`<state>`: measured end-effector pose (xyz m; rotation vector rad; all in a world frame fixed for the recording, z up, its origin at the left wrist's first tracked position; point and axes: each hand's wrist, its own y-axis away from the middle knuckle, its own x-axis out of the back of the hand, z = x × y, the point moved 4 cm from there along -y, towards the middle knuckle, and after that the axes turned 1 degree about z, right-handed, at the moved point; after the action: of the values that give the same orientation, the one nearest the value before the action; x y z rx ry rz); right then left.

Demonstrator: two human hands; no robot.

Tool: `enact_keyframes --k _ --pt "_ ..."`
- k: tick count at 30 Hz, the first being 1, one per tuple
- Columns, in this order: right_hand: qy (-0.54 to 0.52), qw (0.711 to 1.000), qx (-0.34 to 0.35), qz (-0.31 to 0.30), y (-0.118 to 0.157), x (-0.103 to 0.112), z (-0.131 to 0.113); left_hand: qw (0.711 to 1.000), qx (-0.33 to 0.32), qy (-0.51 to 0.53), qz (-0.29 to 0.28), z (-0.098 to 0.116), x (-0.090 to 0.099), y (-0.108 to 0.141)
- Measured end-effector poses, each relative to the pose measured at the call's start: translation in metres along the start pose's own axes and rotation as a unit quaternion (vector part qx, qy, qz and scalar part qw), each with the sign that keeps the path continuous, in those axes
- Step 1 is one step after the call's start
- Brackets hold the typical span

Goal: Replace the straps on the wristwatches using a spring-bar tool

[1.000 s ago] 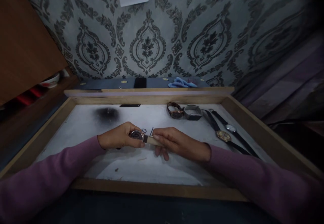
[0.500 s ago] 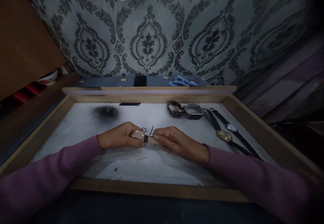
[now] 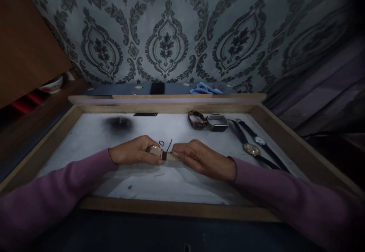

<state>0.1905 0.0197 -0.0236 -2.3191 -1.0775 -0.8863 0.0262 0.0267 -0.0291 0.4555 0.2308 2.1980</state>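
Note:
A round watch [image 3: 154, 151] with a pinkish face and a rose-gold rim is held above the white board. My left hand [image 3: 138, 151] pinches its case between thumb and fingers. My right hand [image 3: 201, 159] is closed on the light strap [image 3: 170, 156] that runs from the right side of the case. Part of the strap is hidden under the right fingers. Just behind the hands, a small dark ring-shaped mark [image 3: 161, 143] and a thin dark line [image 3: 170, 145] show against the board.
Right of the hands lie a brown watch [image 3: 197, 122], a grey-banded watch [image 3: 217, 124] and two dark-strapped watches [image 3: 252, 149] [image 3: 260, 141]. A wooden frame [image 3: 176, 207] borders the white board. Behind it lies a blue cloth [image 3: 205, 88].
The view has tilted slightly, so the board and watches sit a little higher in the picture. Both hands keep their grip on the watch.

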Motion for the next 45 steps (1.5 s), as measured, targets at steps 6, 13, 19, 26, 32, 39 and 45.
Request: enact_keyframes --k 6,13,19,26,32,39,45 --pt "0.054 0.998 0.008 0.006 0.002 0.0 0.001 1.0 -0.012 0.005 -0.003 -0.001 0.001 0.0" --pt "0.066 0.998 0.005 -0.002 0.002 -0.002 0.001 1.0 -0.009 -0.008 -0.003 0.0 -0.002 0.001" --pt "0.013 1.0 -0.002 0.001 -0.001 0.003 0.001 1.0 -0.016 0.013 0.012 0.0 0.0 0.0" --pt "0.101 0.995 0.016 -0.003 0.002 0.008 -0.002 0.999 -0.037 0.028 0.006 0.001 -0.001 0.0" --pt "0.116 0.993 0.028 -0.022 0.003 0.009 -0.004 0.999 -0.029 0.03 0.002 0.002 -0.002 0.001" --pt "0.064 0.997 0.038 -0.024 0.003 0.008 -0.003 0.999 -0.04 -0.014 0.018 0.002 -0.005 0.001" --pt "0.001 0.999 0.049 -0.01 0.002 0.004 0.0 0.998 -0.054 -0.04 0.019 0.002 -0.002 0.0"
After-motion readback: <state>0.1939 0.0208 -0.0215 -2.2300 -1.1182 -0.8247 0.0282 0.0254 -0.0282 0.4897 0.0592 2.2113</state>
